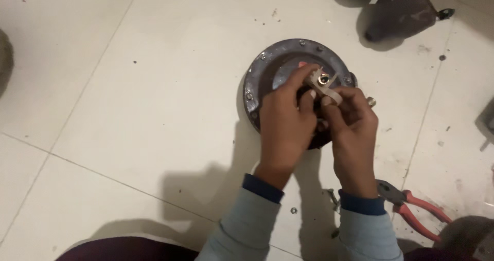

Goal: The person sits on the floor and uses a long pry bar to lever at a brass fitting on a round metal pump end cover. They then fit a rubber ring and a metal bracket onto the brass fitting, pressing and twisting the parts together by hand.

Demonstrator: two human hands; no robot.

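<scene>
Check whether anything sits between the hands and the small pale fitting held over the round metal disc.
Nothing visible does. The left hand and right hand both already pinch the small pale fitting directly, above the round metal disc on the tiled floor. The red-handled pliers lie off to the side.

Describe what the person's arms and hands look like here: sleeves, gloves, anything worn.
Both hands are bare, with no gloves, rings or watch in view. The left hand and right hand come out of light grey-blue long sleeves, each ending in a dark navy ribbed cuff at the wrist.
</scene>
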